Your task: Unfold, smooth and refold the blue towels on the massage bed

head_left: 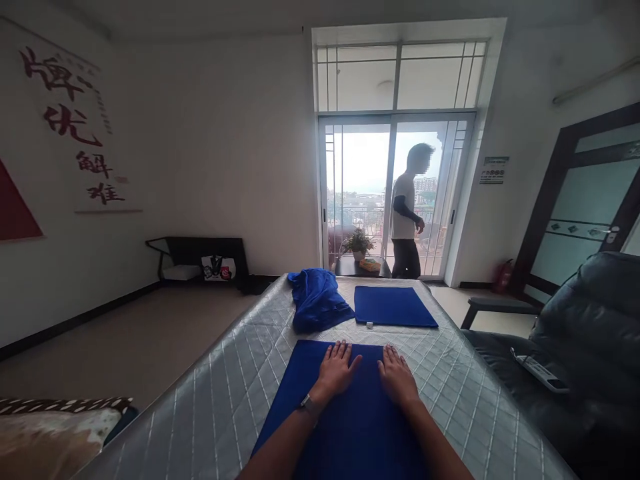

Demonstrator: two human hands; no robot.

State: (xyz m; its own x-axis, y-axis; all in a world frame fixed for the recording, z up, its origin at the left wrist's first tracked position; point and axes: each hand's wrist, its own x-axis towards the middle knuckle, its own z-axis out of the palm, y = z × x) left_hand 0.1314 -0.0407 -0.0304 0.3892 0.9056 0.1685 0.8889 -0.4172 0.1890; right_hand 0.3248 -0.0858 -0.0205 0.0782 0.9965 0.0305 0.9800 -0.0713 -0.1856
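Note:
A blue cloth [363, 427] lies spread flat in front of me, its near part running out of view at the bottom. My left hand [337, 370] rests palm down on its far left portion, fingers spread, with a watch or band on the wrist. My right hand [397, 377] lies flat near the cloth's far right edge, fingers stretched out. Just beyond, a second blue cloth [395, 307] lies as a flat rectangle with a small white tag at its near edge. To its left sits a crumpled blue cloth [317, 300] in a loose heap.
The surface under the cloths has a quilted silver cover [215, 400]. A black armchair [580, 340] holding a remote-like device [540, 372] stands at right. Past the far end are a small table [345, 268] with a potted plant [359, 245] and a person [406, 207] by the sliding glass door.

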